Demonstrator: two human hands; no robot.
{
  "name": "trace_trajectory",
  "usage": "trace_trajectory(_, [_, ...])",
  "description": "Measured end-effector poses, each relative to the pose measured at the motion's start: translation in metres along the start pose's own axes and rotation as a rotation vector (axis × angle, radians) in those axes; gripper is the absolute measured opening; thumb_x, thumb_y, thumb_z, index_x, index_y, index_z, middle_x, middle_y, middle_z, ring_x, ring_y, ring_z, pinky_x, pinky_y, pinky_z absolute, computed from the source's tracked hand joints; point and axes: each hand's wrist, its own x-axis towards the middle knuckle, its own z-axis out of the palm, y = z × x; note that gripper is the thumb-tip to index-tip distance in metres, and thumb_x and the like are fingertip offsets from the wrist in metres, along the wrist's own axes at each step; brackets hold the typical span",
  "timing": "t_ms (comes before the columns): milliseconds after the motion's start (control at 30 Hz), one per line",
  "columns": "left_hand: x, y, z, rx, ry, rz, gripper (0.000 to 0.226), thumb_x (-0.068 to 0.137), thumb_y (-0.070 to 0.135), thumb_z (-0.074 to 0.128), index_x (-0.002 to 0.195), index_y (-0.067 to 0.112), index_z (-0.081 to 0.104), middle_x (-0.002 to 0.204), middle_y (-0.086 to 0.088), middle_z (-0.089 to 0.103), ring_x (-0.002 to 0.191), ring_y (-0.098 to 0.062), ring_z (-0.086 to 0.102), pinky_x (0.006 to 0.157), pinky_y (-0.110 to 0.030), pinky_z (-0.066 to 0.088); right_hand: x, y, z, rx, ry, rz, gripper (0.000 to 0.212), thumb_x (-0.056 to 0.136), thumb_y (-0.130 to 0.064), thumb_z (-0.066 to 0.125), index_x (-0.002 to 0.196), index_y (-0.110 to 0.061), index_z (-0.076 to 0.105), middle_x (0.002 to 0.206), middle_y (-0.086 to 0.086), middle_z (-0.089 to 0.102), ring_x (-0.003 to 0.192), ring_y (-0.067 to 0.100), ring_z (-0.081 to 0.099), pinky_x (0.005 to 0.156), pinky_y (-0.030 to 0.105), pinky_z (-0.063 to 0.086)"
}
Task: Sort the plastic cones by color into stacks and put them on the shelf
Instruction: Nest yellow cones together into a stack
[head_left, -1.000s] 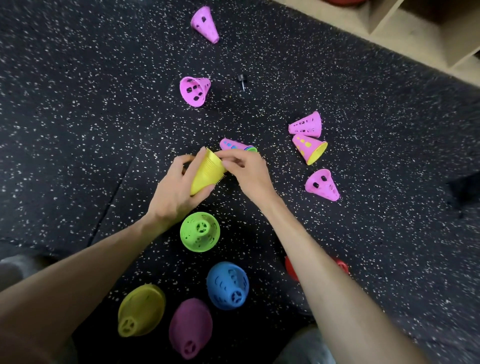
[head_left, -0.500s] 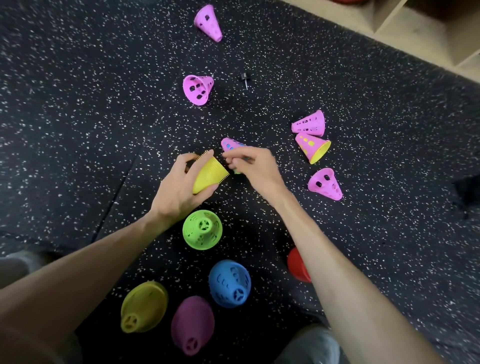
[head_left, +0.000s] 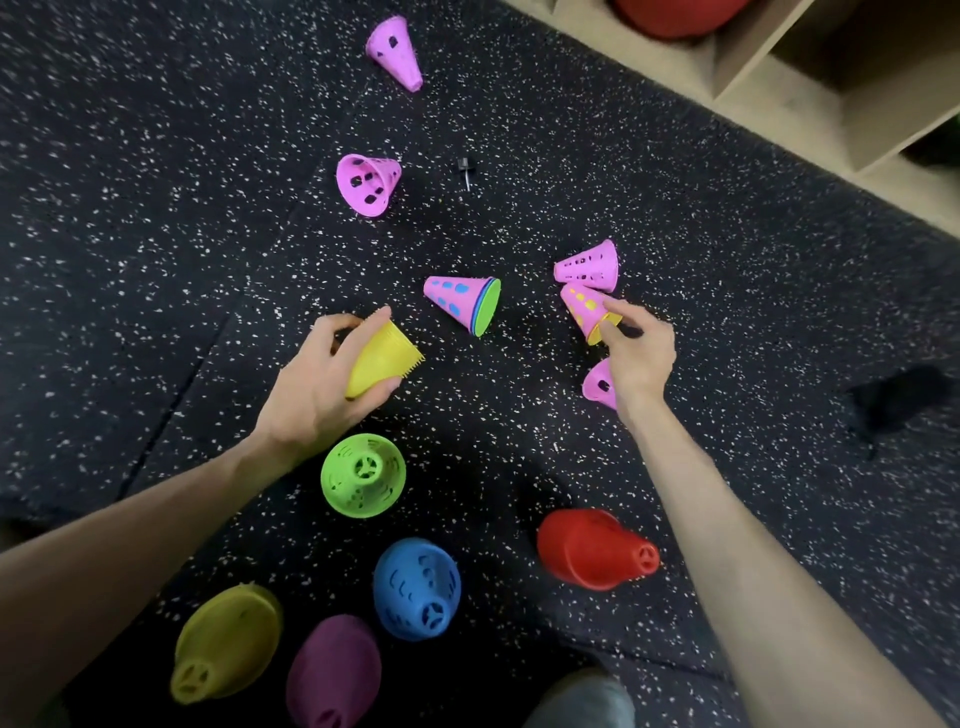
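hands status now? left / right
Left hand: holding the yellow cone stack.
Right hand: pinching the rim of the pink cone with yellow inside.

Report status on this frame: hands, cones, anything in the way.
Left hand grips yellow cone stack. Right hand pinches rim of pink cone with yellow inside. Nothing on shelf yet. No obstruction.
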Motion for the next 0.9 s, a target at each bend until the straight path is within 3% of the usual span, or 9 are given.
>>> trace_trajectory(67, [0.0, 0.0, 0.0, 0.0, -0.001, 0.003, 0.08, 0.091, 0.049, 0.069, 0.158, 0.037, 0.028, 0.145, -0.005, 0.037, 0.117, -0.026, 0.053, 0.093, -0.05, 0.053, 0.005, 0.002, 0.0, -0.003, -0.042, 0.034, 0.034, 0.091, -0.004, 0.062, 0.112, -0.027, 0.077, 0.096, -0.016, 0.066, 0.09, 0.012, 0.061, 0.069, 0.007, 0.041])
trace_trajectory(167, [0.0, 0.001, -0.002, -0.008, -0.005, -0.007, 0.08, 0.091, 0.049, 0.068, 0.158, 0.038, 0.027, 0.145, -0.003, 0.037, 0.118, -0.024, 0.051, 0.093, -0.049, 0.052, 0.013, -0.001, 0.004, -0.037, -0.1, 0.087, 0.037, 0.09, -0.002, 0.062, 0.116, -0.026, 0.076, 0.111, -0.008, 0.072, 0.084, 0.007, 0.061, 0.074, 0.015, 0.044])
trace_trajectory(267, [0.0, 0.002, -0.002, -0.004, -0.005, -0.003, 0.08, 0.091, 0.048, 0.069, 0.158, 0.037, 0.027, 0.144, -0.004, 0.037, 0.117, -0.024, 0.052, 0.092, -0.049, 0.053, 0.015, -0.005, 0.006, 0.003, -0.094, 0.123, 0.038, 0.088, 0.001, 0.061, 0.112, -0.025, 0.077, 0.094, -0.008, 0.072, 0.067, -0.007, 0.061, 0.065, 0.006, 0.042])
trace_trajectory(333, [0.001, 0.001, -0.002, 0.001, -0.003, 0.007, 0.08, 0.091, 0.048, 0.069, 0.158, 0.036, 0.027, 0.143, -0.004, 0.037, 0.115, -0.024, 0.052, 0.09, -0.049, 0.054, 0.014, -0.007, 0.007, 0.004, -0.048, 0.117, 0.033, 0.087, 0.0, 0.062, 0.1, -0.026, 0.078, 0.083, -0.011, 0.071, 0.07, -0.005, 0.063, 0.07, 0.011, 0.048])
trace_trajectory(400, [0.0, 0.0, -0.002, 0.008, 0.0, 0.012, 0.081, 0.091, 0.048, 0.069, 0.158, 0.035, 0.027, 0.143, -0.004, 0.037, 0.115, -0.025, 0.053, 0.089, -0.048, 0.055, 0.011, -0.007, 0.009, -0.005, 0.0, 0.114, 0.027, 0.088, -0.003, 0.064, 0.091, -0.026, 0.077, 0.085, -0.011, 0.072, 0.081, 0.003, 0.067, 0.081, 0.022, 0.054])
trace_trajectory(500, [0.001, 0.0, -0.002, 0.007, -0.003, 0.015, 0.081, 0.09, 0.048, 0.069, 0.158, 0.035, 0.027, 0.143, -0.005, 0.038, 0.115, -0.026, 0.053, 0.089, -0.048, 0.055, 0.005, -0.005, 0.014, 0.019, 0.031, 0.104, 0.023, 0.089, -0.005, 0.065, 0.091, -0.024, 0.078, 0.088, -0.011, 0.073, 0.086, 0.008, 0.069, 0.086, 0.027, 0.055])
trace_trajectory(733, [0.001, 0.001, -0.001, 0.025, -0.001, 0.008, 0.082, 0.09, 0.046, 0.071, 0.158, 0.032, 0.029, 0.142, -0.008, 0.04, 0.115, -0.027, 0.054, 0.087, -0.047, 0.054, 0.006, -0.012, 0.012, 0.065, 0.14, 0.103, 0.018, 0.086, -0.004, 0.072, 0.087, -0.021, 0.076, 0.075, -0.016, 0.067, 0.073, 0.003, 0.065, 0.084, 0.03, 0.056])
trace_trajectory(833, [0.001, 0.001, -0.002, 0.026, 0.005, 0.003, 0.082, 0.09, 0.046, 0.071, 0.158, 0.032, 0.029, 0.141, -0.007, 0.041, 0.116, -0.025, 0.053, 0.089, -0.047, 0.054, 0.003, -0.016, 0.012, 0.122, 0.159, 0.098, 0.019, 0.086, -0.001, 0.071, 0.092, -0.02, 0.071, 0.074, -0.013, 0.068, 0.072, 0.001, 0.064, 0.082, 0.024, 0.056])
trace_trajectory(900, [0.001, 0.0, 0.0, 0.017, 0.011, 0.005, 0.081, 0.09, 0.046, 0.071, 0.158, 0.033, 0.03, 0.14, -0.005, 0.041, 0.116, -0.024, 0.052, 0.089, -0.047, 0.053, -0.001, -0.018, 0.013, 0.122, 0.175, 0.066, 0.02, 0.088, -0.001, 0.067, 0.1, -0.018, 0.067, 0.073, -0.014, 0.067, 0.071, 0.001, 0.062, 0.072, 0.013, 0.051])
